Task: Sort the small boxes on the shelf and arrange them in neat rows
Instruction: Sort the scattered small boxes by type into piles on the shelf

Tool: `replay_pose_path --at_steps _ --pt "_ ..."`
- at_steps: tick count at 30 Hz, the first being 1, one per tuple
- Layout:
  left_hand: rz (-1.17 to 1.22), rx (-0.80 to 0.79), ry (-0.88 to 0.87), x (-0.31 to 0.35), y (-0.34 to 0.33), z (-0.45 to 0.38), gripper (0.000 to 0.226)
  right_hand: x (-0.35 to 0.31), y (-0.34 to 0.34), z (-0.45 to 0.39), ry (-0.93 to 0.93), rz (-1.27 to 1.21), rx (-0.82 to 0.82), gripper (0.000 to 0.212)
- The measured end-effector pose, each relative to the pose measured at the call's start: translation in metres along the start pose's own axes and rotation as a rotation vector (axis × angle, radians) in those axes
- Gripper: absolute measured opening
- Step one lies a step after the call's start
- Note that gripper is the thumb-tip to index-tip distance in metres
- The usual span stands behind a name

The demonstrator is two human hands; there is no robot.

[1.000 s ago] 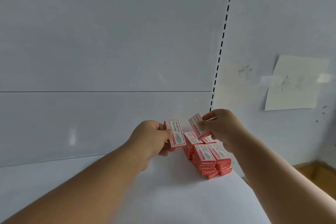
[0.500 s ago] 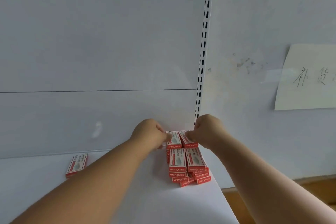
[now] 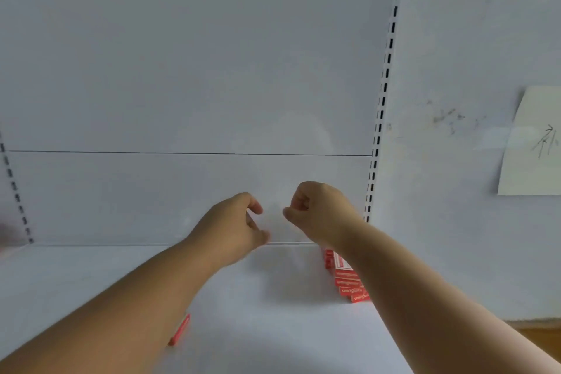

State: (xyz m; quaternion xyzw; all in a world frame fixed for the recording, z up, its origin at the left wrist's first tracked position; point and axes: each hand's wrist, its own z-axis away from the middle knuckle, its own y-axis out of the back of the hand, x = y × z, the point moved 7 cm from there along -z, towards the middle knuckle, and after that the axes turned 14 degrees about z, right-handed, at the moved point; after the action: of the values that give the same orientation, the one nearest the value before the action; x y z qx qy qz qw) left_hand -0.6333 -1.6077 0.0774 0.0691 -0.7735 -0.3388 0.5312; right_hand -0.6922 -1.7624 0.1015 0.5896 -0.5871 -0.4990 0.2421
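Note:
A stack of small red and white boxes sits on the white shelf at its right end, mostly hidden behind my right forearm. Another red box lies on the shelf lower left of centre, largely covered by my left forearm. My left hand hovers above the shelf with its fingers loosely curled and holds nothing. My right hand hovers just to its right, above and left of the stack, fingers curled, also holding nothing.
The white back panel rises behind the shelf. A slotted upright runs along its right side, another upright at the far left. A paper note hangs on the right wall. Wooden floor shows at the lower right.
Both hands have let go of the boxes they set on the stack and have lifted away to the left. The view has swung, so the stack now lies under my right forearm.

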Motion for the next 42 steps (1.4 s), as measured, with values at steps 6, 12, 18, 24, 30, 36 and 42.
replay_pose_path --at_steps 6,12,18,24,30,36,42 --pt "-0.019 -0.022 0.039 -0.072 0.08 0.029 0.024 -0.101 -0.055 0.019 0.085 -0.012 -0.125 0.01" --pt "-0.022 -0.097 0.066 -0.136 0.106 0.037 0.011 -0.154 -0.111 0.059 0.157 0.086 -0.489 0.035" --pt "0.064 -0.219 0.023 -0.153 0.098 0.038 0.009 -0.146 -0.121 0.071 0.05 0.103 -0.346 0.034" --pt "0.649 -0.301 0.1 -0.161 0.094 0.037 0.021 -0.166 -0.105 0.059 0.109 -0.045 -0.051 0.041" --pt "0.901 -0.034 0.165 -0.188 0.112 0.025 0.01 -0.145 -0.115 0.033 -0.288 -0.418 0.025 0.015" --pt "1.146 -0.051 0.242 -0.191 0.104 0.023 0.012 -0.147 -0.159 0.019 -0.383 0.316 -0.245 0.045" --pt "1.194 -0.056 0.228 -0.19 0.105 0.019 0.035 -0.144 -0.149 0.023 -0.356 0.002 0.027 0.047"
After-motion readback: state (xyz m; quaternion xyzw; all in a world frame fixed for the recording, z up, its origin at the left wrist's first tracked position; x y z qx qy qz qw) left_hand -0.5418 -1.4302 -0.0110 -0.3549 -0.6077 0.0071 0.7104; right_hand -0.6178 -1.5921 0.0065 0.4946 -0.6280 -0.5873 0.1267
